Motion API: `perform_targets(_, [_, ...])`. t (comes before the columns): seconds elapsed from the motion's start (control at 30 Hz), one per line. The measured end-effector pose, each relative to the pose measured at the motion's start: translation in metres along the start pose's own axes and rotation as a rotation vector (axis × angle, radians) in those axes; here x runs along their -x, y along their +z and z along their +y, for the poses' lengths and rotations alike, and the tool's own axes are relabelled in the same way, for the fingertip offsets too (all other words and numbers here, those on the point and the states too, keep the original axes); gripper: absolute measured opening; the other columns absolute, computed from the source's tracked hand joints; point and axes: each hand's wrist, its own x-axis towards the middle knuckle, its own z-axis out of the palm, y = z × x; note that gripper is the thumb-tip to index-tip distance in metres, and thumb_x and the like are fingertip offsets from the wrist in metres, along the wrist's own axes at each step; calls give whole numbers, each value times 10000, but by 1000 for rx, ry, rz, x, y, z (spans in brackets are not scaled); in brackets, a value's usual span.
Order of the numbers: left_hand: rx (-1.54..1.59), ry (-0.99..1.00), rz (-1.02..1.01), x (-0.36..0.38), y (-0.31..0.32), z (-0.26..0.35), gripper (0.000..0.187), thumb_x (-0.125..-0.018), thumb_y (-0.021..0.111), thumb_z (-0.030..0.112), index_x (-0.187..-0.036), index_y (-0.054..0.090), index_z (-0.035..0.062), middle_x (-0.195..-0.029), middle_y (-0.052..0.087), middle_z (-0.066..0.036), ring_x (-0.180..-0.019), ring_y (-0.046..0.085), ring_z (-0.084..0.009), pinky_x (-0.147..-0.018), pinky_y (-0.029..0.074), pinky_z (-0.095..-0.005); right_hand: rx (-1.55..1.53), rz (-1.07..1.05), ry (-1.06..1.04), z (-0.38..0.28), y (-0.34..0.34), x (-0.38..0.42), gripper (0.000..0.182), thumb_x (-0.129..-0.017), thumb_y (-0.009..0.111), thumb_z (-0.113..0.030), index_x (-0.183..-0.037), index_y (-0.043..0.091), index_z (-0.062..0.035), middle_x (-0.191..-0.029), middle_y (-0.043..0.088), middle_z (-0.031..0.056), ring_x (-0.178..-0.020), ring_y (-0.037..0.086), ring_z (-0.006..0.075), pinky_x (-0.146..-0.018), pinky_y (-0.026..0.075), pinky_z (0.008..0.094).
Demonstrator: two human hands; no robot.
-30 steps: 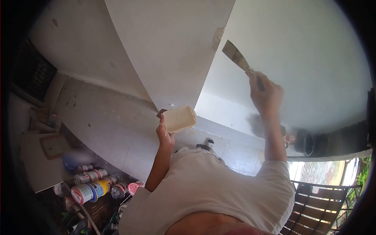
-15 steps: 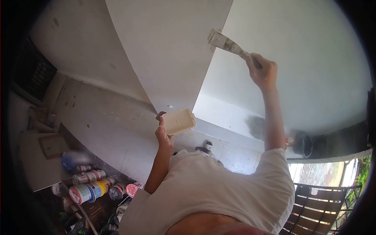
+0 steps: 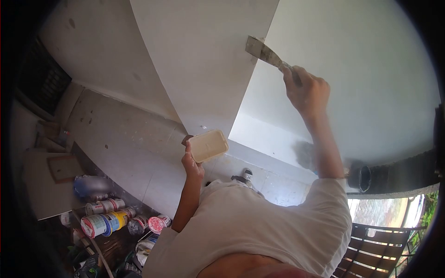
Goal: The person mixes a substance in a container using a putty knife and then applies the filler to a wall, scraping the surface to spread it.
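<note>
My right hand [image 3: 308, 92] is closed round the handle of a putty knife [image 3: 265, 52]. The knife's flat metal blade lies against the edge of a pale wall column [image 3: 204, 60], where a small patch of putty shows beside it. Lower down, my left hand [image 3: 192, 163] grips a shallow cream plastic tub [image 3: 208, 146] by its side, with the open top facing me. A thin pale layer seems to coat the inside of the tub. Some left-hand fingers are hidden behind it.
Several paint cans [image 3: 99, 223] stand on the floor at lower left, near a leaning board [image 3: 46, 185]. A dark bucket [image 3: 359, 177] sits on a ledge at right. Below it is a slatted metal chair [image 3: 380, 243]. A dark grille [image 3: 44, 78] is at far left.
The putty on the blade is mostly gone, and the blade now lies flatter on the column edge. My right hand has shifted slightly down and left. The tub stays nearly where it was.
</note>
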Motion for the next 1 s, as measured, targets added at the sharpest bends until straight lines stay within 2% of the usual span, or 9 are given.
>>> perform_targets(0.2, [-13,-11,22,1,-5,-2,520,-1020,535,422,-1326,556,3,-1303,606,-85,-1202,588,-215,-1007,471,-371,99,-89,93,-14,-28,3,270,-943,657,-310,-780,695,-98,-495,580,51,-398,544,266,-408,398,363])
perform_targets(0.3, [-56,16,-33,0,-12,-4,511,-1032,463,458,-1390,494,94,-1347,574,-64,-1254,552,-219,-1030,454,-393,127,-73,113,-16,-44,11,250,-938,666,-297,-798,703,-93,-499,582,55,-393,540,269,-415,405,368])
perform_targets(0.5, [-74,-15,-10,-1,-9,1,494,-1027,482,450,-1369,516,95,-1321,590,-61,-1239,564,-212,-1007,471,-384,-86,45,37,-16,-41,4,224,-918,698,-278,-804,704,-85,-501,576,48,-395,536,265,-429,425,369])
perform_targets(0.6, [-12,-5,5,2,-1,3,509,-1020,536,420,-1321,561,10,-1302,608,-82,-1205,593,-216,-996,480,-370,-46,16,10,-5,-28,-12,230,-907,712,-278,-783,703,-84,-497,566,45,-410,548,256,-443,435,366])
perform_targets(0.77, [-12,-9,-18,2,-8,-3,504,-1022,533,412,-1322,558,8,-1301,609,-82,-1204,592,-219,-1005,476,-374,-169,-27,83,52,-3,-22,246,-883,750,-302,-843,746,-59,-560,622,85,-451,574,230,-480,451,324])
perform_targets(0.9, [-4,11,2,8,-8,2,505,-1027,522,412,-1326,552,7,-1299,610,-85,-1206,593,-225,-1009,477,-380,-150,51,41,48,-15,-10,230,-879,757,-282,-834,742,-57,-551,619,71,-446,575,218,-475,448,320])
perform_targets(1.0, [-34,11,-7,8,-15,1,509,-1032,475,448,-1384,509,82,-1334,592,-74,-1239,568,-227,-1020,469,-401,-163,74,57,39,-25,-7,217,-882,754,-268,-828,737,-58,-536,606,59,-426,561,212,-460,437,321])
